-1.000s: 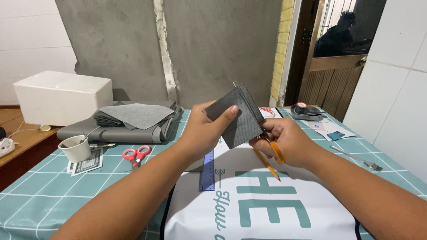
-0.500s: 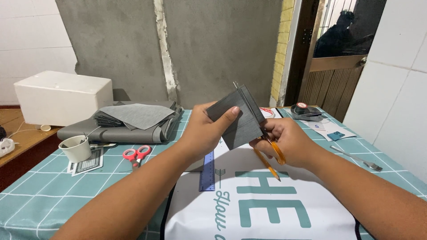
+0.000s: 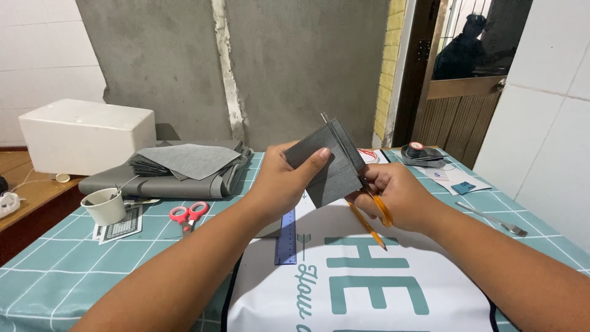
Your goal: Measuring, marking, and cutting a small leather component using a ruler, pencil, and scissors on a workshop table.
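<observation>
Nothing moved since earlier frames. Left hand [image 3: 279, 184] pinches grey fabric piece [image 3: 326, 163] above blue ruler [image 3: 286, 237]; right hand [image 3: 393, 193] grips orange-handled scissors [image 3: 369, 212] at its right edge. Cut looks barely started, mostly left.

I seem to be in a small home workshop for cutting fabric. My table [image 3: 43, 289] wears a teal checked cloth and backs onto a bare, unpainted cement wall [image 3: 295, 67] flanked by white tiles. A stack of grey fabric [image 3: 178, 169], red-handled scissors [image 3: 187, 215] and a blue ruler [image 3: 286, 237] lie around. A white foam box [image 3: 86, 135] sits left; a wooden door [image 3: 455, 117] stands right, and I can't make out clearly what lies beyond it.
</observation>
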